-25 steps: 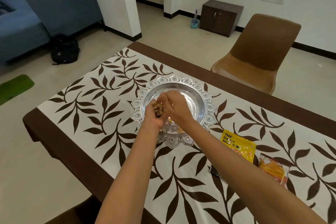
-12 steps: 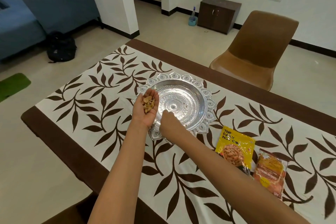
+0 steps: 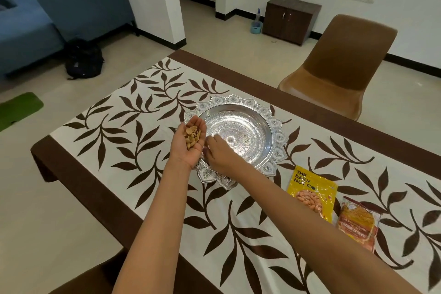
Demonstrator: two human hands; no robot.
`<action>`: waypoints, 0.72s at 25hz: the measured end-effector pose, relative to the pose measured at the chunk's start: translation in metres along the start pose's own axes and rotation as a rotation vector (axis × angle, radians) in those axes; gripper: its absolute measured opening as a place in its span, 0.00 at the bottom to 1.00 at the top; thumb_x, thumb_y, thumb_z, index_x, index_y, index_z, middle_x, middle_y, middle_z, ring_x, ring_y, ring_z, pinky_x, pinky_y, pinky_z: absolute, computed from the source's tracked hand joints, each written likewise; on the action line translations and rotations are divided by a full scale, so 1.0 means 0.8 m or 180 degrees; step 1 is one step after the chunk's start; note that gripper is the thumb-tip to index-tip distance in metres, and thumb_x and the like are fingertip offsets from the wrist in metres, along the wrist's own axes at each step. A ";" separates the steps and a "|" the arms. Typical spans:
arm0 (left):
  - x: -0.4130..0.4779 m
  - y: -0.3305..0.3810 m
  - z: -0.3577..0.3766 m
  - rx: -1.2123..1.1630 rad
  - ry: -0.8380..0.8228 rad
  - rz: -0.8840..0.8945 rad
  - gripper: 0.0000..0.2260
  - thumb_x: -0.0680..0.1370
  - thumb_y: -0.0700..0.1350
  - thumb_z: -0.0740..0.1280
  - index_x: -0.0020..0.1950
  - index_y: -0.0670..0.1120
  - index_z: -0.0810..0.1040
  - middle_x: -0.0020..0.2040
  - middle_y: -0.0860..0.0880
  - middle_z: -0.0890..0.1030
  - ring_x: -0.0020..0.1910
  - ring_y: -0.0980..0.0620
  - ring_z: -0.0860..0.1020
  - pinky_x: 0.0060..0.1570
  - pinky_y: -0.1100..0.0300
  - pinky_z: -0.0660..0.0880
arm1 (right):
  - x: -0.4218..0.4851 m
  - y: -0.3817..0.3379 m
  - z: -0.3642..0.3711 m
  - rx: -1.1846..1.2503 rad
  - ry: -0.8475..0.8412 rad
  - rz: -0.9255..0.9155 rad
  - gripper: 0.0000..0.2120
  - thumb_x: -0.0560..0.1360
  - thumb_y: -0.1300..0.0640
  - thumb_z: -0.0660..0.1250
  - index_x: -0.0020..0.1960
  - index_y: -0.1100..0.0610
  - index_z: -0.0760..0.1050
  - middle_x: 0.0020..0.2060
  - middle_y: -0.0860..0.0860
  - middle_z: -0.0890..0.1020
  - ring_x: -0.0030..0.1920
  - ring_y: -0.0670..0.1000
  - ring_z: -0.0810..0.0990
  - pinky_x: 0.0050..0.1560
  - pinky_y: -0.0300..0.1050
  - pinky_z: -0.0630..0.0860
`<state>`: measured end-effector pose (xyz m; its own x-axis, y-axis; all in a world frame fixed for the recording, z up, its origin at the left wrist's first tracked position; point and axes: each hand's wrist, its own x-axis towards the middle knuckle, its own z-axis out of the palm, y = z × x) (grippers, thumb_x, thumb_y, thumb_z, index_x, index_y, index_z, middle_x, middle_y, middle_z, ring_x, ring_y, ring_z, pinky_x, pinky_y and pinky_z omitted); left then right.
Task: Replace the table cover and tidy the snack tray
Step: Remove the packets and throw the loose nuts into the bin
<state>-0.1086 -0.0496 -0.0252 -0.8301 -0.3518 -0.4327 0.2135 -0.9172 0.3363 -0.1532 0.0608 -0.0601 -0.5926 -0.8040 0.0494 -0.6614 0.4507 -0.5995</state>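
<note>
An ornate silver tray (image 3: 253,106) with a scalloped rim sits on the white table cover (image 3: 133,136) printed with brown leaves. My left hand (image 3: 191,143) is cupped palm up at the tray's left rim and holds a small heap of nuts (image 3: 192,135). Just to its right, my right hand (image 3: 220,154) reaches into the tray's near side with its fingers pinched together; whether anything lies between them is hidden. The visible bowl of the tray is bare.
A yellow nut packet (image 3: 310,192) and an orange snack packet (image 3: 359,223) lie on the cover right of the tray. A brown chair (image 3: 343,64) stands at the table's far side. A dark backpack (image 3: 83,58) and blue sofa (image 3: 47,9) are far left.
My hands have parted: the left one now lies open-palmed with the nuts showing, and the right one has dropped to the tray's near edge. The view has shifted slightly.
</note>
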 end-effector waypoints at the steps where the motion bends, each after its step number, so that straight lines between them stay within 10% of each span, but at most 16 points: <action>1: 0.000 0.000 0.000 -0.0011 -0.0002 0.0018 0.16 0.83 0.46 0.56 0.50 0.38 0.80 0.46 0.44 0.82 0.48 0.50 0.81 0.51 0.57 0.80 | 0.001 -0.001 -0.004 0.0053 -0.0133 -0.0080 0.10 0.80 0.59 0.58 0.54 0.66 0.71 0.45 0.56 0.71 0.43 0.52 0.67 0.47 0.48 0.68; 18: 0.001 -0.007 -0.003 0.0359 0.0052 0.0015 0.19 0.83 0.49 0.55 0.48 0.38 0.80 0.48 0.44 0.82 0.49 0.51 0.81 0.54 0.57 0.79 | -0.032 0.018 -0.026 -0.0736 -0.0546 -0.0259 0.23 0.83 0.50 0.53 0.33 0.59 0.69 0.24 0.49 0.68 0.23 0.45 0.64 0.32 0.42 0.63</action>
<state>-0.1094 -0.0455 -0.0294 -0.8205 -0.3600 -0.4440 0.1574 -0.8891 0.4299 -0.1571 0.0957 -0.0532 -0.4600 -0.8861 -0.0575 -0.8024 0.4426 -0.4003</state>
